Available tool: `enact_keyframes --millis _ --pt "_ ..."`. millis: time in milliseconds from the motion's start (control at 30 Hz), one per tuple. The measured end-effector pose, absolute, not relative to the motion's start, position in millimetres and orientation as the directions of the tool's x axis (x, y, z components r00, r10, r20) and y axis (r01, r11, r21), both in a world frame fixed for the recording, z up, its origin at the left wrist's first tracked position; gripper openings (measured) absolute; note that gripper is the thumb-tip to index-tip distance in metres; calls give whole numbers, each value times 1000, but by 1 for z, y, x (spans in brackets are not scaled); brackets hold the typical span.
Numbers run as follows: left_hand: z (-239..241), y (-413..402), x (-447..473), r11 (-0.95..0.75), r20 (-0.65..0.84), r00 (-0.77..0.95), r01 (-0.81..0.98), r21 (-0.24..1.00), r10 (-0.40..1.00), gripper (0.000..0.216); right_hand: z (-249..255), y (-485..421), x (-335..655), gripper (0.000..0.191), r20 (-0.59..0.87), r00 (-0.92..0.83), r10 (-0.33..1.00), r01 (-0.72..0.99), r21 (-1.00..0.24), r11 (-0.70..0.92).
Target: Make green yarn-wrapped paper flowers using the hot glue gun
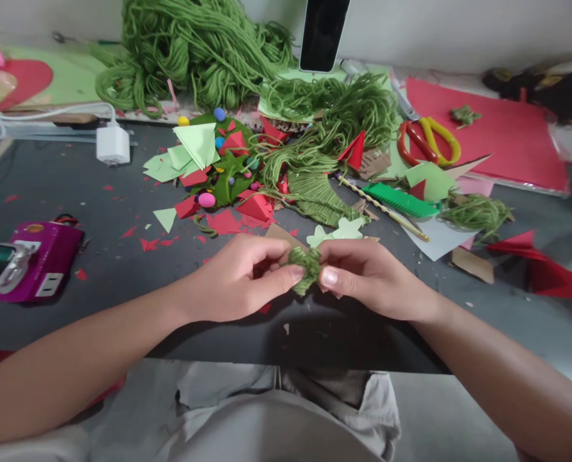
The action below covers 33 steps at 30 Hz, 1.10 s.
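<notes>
A small bundle of green yarn (305, 269) is pinched between my two hands over the front part of the dark table. My left hand (247, 276) grips it from the left, thumb across its face. My right hand (367, 276) closes on its right edge with thumb and bent fingers. The yarn looks wrapped into a compact shape; what lies behind it is hidden by my fingers. Just beyond my hands are pale green paper cutouts (346, 229) and a fan-shaped piece wound with green yarn (314, 196).
A large heap of green yarn (189, 51) lies at the back beside a phone (324, 32). Scissors (427, 142), a green comb (401, 200) and a twisted stick (382, 206) lie right. Red paper scraps (223, 221), a white charger (113, 144) and a purple device (49, 256) sit left.
</notes>
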<state>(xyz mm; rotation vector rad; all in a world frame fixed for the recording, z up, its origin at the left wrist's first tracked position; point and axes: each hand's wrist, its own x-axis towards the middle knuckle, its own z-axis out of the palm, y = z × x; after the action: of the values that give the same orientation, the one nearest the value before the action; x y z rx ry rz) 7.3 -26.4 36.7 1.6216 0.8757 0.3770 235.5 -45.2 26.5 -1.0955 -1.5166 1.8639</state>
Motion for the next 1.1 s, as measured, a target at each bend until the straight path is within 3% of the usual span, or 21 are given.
enact_keyframes --millis 167,400,767,933,1100 --pt "35 -26 9 -29 -226 652 356 934 723 45 29 -45 233 52 -259 -481 837 185 -964 -192" --pt "36 -23 11 43 -230 700 274 961 676 42 30 -52 232 46 -69 -381 922 249 -968 30" --pt "31 -22 8 18 -199 664 269 963 721 32 22 -50 241 52 -229 -529 817 12 -965 -262" --pt "35 -23 9 63 -258 644 310 949 720 34 28 -49 234 45 -247 -469 848 163 -968 -192" --pt "33 -21 8 66 -258 698 290 955 668 34 23 -51 233 37 -121 -431 894 266 -964 -2"
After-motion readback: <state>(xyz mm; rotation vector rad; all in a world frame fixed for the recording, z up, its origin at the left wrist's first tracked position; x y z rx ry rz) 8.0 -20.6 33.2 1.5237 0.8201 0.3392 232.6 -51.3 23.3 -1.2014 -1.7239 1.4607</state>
